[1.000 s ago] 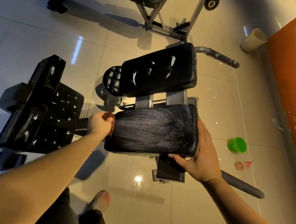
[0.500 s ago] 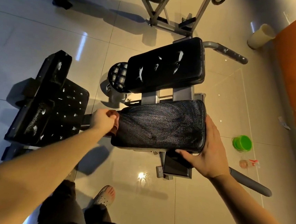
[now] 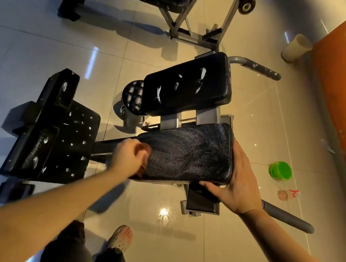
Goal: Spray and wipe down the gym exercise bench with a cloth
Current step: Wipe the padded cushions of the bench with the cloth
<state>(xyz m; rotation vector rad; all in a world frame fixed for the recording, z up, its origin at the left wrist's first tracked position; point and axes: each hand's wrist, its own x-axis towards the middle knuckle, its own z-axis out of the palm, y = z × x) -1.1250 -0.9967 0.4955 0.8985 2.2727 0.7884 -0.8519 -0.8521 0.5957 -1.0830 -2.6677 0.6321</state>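
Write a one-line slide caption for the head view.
Left hand holds a brown cloth on the near bench pad; right hand braces its other end; far pad shows white streaks.

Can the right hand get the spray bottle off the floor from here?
Probably yes. The right hand lies flat against the near pad, holding nothing; the left hand grips the cloth. The spray bottle lies on bare tile just beyond, nothing between, though lower, so a bend seems needed.

Left hand (image 3: pixel 126 158) has slid the cloth (image 3: pixel 145 149) nearer along the bench pad (image 3: pixel 189 151) end; hand now blurred.
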